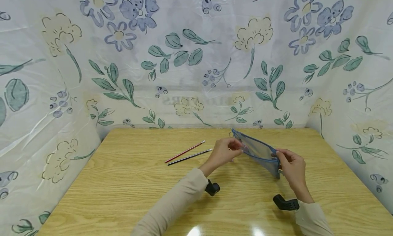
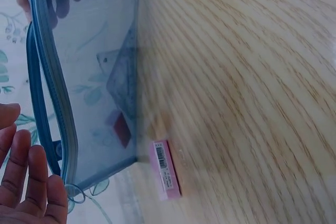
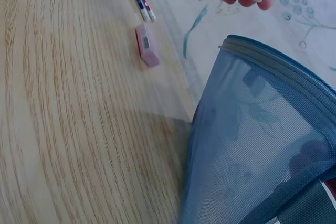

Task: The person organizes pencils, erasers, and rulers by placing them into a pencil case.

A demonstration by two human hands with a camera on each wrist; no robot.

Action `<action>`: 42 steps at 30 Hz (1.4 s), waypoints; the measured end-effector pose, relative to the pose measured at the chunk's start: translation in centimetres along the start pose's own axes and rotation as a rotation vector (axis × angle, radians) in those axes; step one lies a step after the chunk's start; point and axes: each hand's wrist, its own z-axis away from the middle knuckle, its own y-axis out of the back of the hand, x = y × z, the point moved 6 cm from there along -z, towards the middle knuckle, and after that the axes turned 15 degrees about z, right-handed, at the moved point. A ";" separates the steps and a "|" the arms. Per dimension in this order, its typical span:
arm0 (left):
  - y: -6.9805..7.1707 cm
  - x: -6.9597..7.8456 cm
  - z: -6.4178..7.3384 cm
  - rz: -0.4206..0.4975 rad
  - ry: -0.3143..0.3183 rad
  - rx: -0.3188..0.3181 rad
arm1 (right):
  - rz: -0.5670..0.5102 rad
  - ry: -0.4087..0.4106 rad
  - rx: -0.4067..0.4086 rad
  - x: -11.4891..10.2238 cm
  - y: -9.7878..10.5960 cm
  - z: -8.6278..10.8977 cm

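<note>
the blue mesh pouch (image 1: pixel 256 149) sits right of centre in the head frame, its zip (image 2: pixel 58 82) undone and its mouth parted, so opening it looks done. the person's right grip (image 1: pixel 293 166) pinches the pouch's right end; the left grip (image 1: pixel 222 150) is relaxed and holds nothing, its fingers just beside the mouth. in the left wrist frame, left of centre, a red block (image 2: pixel 122 128) shows through the mesh with a dark angular shape (image 2: pixel 123 74) above it that i cannot identify. outside the pouch, on the counter (image 1: pixel 122 181), lie a red pencil (image 1: pixel 184 152) and a dark pencil (image 1: pixel 189 157) near mid-frame in the head view, plus a pink eraser (image 2: pixel 168 171), lower middle of the left wrist frame. i judge the work partway, with these three loose.
</note>
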 end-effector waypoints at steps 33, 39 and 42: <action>3.9 -1.4 1.7 -0.063 0.021 0.066 | 0.020 -0.005 -0.111 0.2 0.0 -1.0; 4.3 -1.5 2.0 -0.077 0.035 0.066 | 0.023 0.002 -0.096 0.0 -0.1 -1.2; 4.4 -1.6 2.1 -0.078 0.037 0.063 | 0.025 0.012 -0.078 -0.1 -0.1 -1.4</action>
